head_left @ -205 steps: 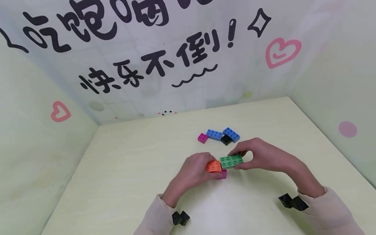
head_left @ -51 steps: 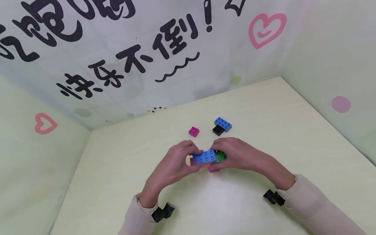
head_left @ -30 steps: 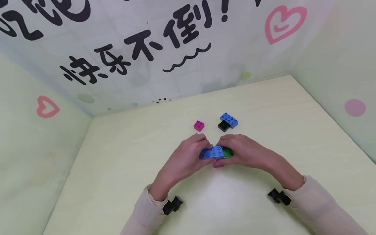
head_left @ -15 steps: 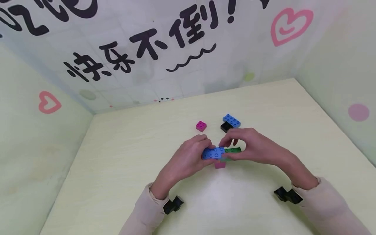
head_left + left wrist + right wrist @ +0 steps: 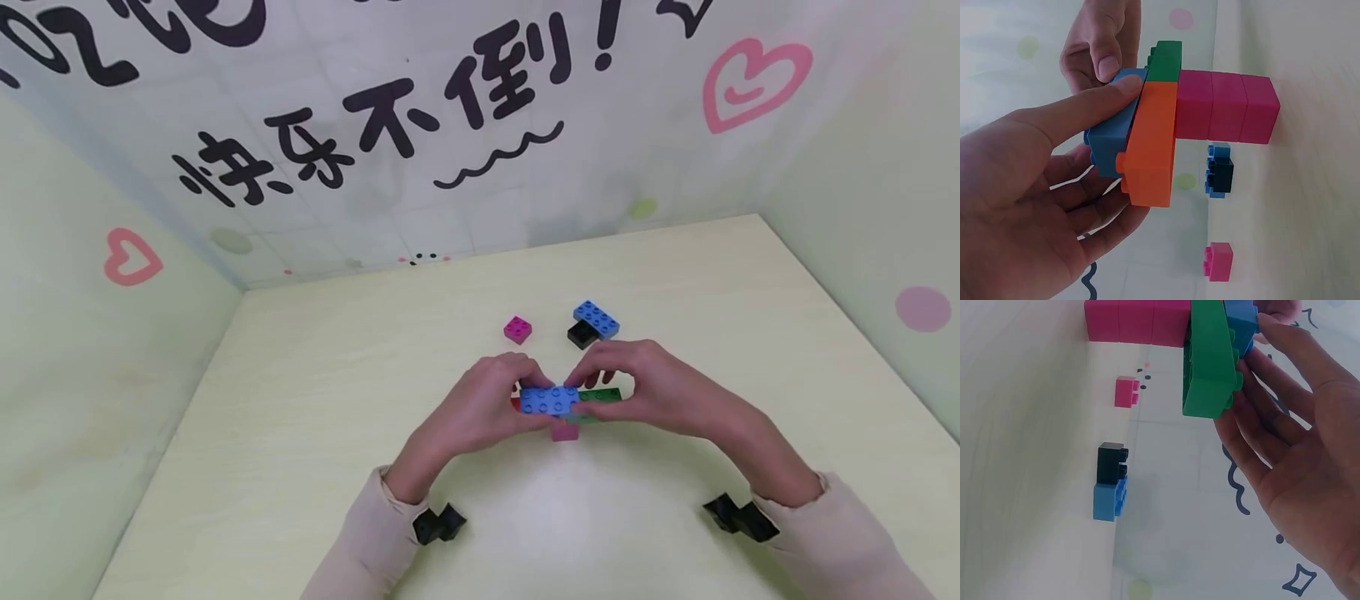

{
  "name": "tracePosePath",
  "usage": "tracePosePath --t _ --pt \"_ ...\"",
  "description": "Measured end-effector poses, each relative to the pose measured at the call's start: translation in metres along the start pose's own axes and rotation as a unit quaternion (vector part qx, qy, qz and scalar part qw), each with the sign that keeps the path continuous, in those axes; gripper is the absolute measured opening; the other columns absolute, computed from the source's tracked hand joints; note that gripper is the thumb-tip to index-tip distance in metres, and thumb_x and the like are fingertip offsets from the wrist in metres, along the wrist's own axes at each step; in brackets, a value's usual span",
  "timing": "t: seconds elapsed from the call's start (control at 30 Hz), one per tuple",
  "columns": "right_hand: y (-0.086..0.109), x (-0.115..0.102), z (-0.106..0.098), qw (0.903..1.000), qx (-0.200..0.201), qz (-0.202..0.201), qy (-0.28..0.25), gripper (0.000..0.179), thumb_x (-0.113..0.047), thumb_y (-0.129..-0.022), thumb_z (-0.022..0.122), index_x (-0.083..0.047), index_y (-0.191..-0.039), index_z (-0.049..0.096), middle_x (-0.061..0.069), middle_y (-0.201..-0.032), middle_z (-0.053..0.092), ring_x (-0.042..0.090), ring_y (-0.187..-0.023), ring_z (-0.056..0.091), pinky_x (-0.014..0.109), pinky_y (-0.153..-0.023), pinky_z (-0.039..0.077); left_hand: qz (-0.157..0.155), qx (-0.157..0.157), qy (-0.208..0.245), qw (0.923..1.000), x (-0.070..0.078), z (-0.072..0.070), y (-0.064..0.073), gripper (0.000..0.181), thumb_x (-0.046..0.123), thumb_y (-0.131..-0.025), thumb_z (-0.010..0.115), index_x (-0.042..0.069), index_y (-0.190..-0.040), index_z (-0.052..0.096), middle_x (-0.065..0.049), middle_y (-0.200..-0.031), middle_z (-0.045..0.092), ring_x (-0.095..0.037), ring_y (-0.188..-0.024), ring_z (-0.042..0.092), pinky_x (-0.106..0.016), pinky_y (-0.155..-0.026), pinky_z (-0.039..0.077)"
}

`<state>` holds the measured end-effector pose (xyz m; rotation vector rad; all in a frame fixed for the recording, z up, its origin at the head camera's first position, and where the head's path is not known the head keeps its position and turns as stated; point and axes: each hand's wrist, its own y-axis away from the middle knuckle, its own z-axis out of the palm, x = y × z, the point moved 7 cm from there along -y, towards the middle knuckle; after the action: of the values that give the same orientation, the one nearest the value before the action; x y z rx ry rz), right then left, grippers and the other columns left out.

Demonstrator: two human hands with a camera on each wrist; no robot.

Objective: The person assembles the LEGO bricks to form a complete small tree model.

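Note:
A blue brick (image 5: pixel 546 402) lies on top of an orange brick (image 5: pixel 1155 140) and a green brick (image 5: pixel 1211 375), bridging the place where they meet end to end. Below these two, a column of three magenta bricks (image 5: pixel 1225 106) stands on the table. My left hand (image 5: pixel 487 410) pinches the left part of the blue brick, thumb on its near side. From the other side my right hand (image 5: pixel 660 387) pinches the blue brick's right end, with the green brick's end sticking out below, inside the curve of the fingers.
Behind the hands on the pale table (image 5: pixel 337 417), a small magenta brick (image 5: pixel 517 330) lies apart. Right of it, another blue brick (image 5: pixel 597 319) overlaps a black brick (image 5: pixel 582 334). Printed walls enclose the table at the back and sides.
The green brick, earlier in my right hand, now sits beside the orange one. A blue brick from the back has come on top. My right fingers have moved from the green brick to the blue one.

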<state>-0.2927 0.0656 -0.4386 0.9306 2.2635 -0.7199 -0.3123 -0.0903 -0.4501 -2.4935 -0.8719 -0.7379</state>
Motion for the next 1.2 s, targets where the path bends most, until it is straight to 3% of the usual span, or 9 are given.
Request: tracePosePath --t 0.2,0.4,0.57,0.73,0.83,1.0,1.2 --pt "0.001 0.002 0.001 0.9997 -0.001 0.016 0.021 0.024 -0.025 -0.082 0.081 -0.024 -0.104 0.071 -0.015 -0.098 0.064 0.009 -0.085 0.061 0.03 -0.067 0.053 0.002 0.004 0.058 0.9983 -0.009 0.004 0.0 0.032 0.024 -0.076 0.086 0.012 -0.102 0.071 0.011 -0.093 0.065 -0.006 -0.085 0.056 -0.028 -0.076 0.051" --pt "-0.018 0.015 0.007 0.9997 -0.013 0.001 0.022 0.022 -0.027 -0.084 0.08 -0.022 -0.104 0.072 -0.013 -0.098 0.064 0.011 -0.084 0.059 0.029 -0.064 0.052 -0.024 0.042 0.122 0.9914 -0.044 0.012 0.002 0.031 0.029 -0.077 0.086 0.019 -0.1 0.067 0.015 -0.096 0.065 -0.007 -0.09 0.057 -0.032 -0.08 0.05" --pt "-0.015 0.039 0.006 0.9994 -0.03 0.019 -0.004 0.024 -0.029 -0.084 0.08 -0.024 -0.105 0.071 -0.013 -0.097 0.065 0.013 -0.088 0.06 0.031 -0.068 0.054 -0.039 0.061 0.198 0.9775 -0.067 0.038 -0.006 0.03 0.03 -0.08 0.083 0.025 -0.104 0.066 0.013 -0.102 0.065 -0.011 -0.098 0.058 -0.033 -0.084 0.049" --pt "0.009 0.057 0.003 0.9993 -0.013 0.034 -0.004 0.026 -0.034 -0.084 0.078 -0.025 -0.106 0.069 -0.014 -0.099 0.066 0.011 -0.088 0.06 0.034 -0.076 0.053 -0.043 0.026 0.261 0.9641 -0.068 0.071 -0.02 0.034 0.029 -0.082 0.082 0.029 -0.111 0.065 0.011 -0.109 0.065 -0.013 -0.098 0.059 -0.031 -0.083 0.05" --pt "0.016 0.06 0.005 0.9995 0.004 0.031 0.0 0.025 -0.034 -0.083 0.078 -0.026 -0.105 0.069 -0.014 -0.098 0.067 0.012 -0.088 0.061 0.034 -0.076 0.053 -0.049 0.017 0.264 0.9631 -0.069 0.08 -0.021 0.036 0.032 -0.08 0.083 0.03 -0.112 0.066 0.013 -0.109 0.065 -0.011 -0.098 0.059 -0.03 -0.082 0.051" --pt "0.011 0.068 0.001 0.9993 0.012 0.031 0.014 0.02 -0.03 -0.087 0.075 -0.027 -0.107 0.07 -0.014 -0.099 0.068 0.011 -0.088 0.062 0.032 -0.075 0.053 -0.073 0.03 0.259 0.9628 -0.074 0.08 -0.019 0.036 0.033 -0.077 0.085 0.027 -0.11 0.073 0.015 -0.1 0.068 -0.009 -0.089 0.06 -0.026 -0.074 0.051" --pt "-0.009 0.1 -0.015 0.9944 0.034 0.023 0.097 0.025 -0.016 -0.087 0.076 -0.023 -0.111 0.071 -0.01 -0.104 0.068 0.016 -0.094 0.062 0.035 -0.079 0.053 -0.083 0.038 0.265 0.96 -0.078 0.078 -0.013 0.035 0.034 -0.077 0.085 0.023 -0.108 0.075 0.016 -0.094 0.07 -0.007 -0.086 0.062 -0.025 -0.07 0.051"
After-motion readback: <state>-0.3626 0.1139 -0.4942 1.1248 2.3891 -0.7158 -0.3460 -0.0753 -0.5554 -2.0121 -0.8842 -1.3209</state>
